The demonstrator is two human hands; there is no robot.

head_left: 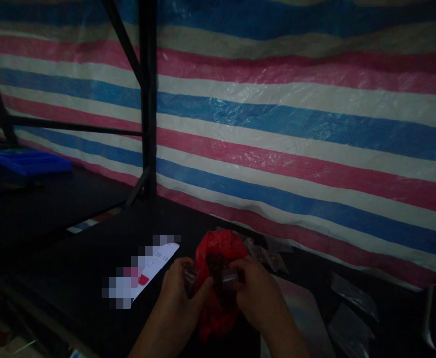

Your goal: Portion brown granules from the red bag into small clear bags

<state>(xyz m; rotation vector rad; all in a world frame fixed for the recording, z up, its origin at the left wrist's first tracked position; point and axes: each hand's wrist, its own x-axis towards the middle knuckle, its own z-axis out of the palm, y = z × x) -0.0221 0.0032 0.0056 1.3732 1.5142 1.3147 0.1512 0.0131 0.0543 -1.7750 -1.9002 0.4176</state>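
A red plastic bag (218,253) with dark contents lies on the dark table (72,278) in front of me. My left hand (184,291) grips its left side and also pinches a small clear plastic packet. My right hand (257,293) holds the bag's right side with another small clear piece between the fingers. The lower part of the bag hangs between my wrists. The scene is dim, so the bag's contents are hard to make out.
A phone with a lit screen (154,266) lies left of the bag. Several small clear packets (273,256) are scattered behind and to the right. A black metal post (147,99) stands before a striped tarpaulin (296,124). A blue tray (24,161) sits far left.
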